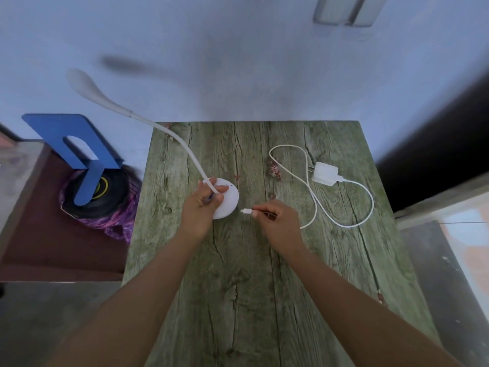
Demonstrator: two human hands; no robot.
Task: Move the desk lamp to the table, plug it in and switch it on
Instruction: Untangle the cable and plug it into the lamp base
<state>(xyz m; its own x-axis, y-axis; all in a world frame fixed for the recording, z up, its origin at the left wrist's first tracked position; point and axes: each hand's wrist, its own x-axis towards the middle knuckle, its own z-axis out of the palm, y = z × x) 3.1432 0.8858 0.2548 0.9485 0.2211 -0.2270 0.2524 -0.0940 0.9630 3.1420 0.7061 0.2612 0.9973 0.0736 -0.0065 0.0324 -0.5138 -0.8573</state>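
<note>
- Now the white desk lamp stands on the green wood-grain table, its round base a little to the 10 o'clock side of the table's middle.
- From the base, the lamp's flexible neck runs up towards 10 o'clock, past the table's far left corner, and ends in a flattened oval head in front of the pale blue wall.
- Left hand: clenched around the foot of the neck where it meets the base, thumb on top of the base.
- Right hand: pinching the small white connector of the charging cable between thumb and forefinger. The connector tip points at the base's 3 o'clock edge, just beside it and not touching.
- From the right hand the cable loops across the table towards 2 o'clock and joins a white plug adapter lying flat there, prongs pointing left.
- Off the table at 9 o'clock, a blue metal bookend rests on a dark round object with purple fabric around it.
</note>
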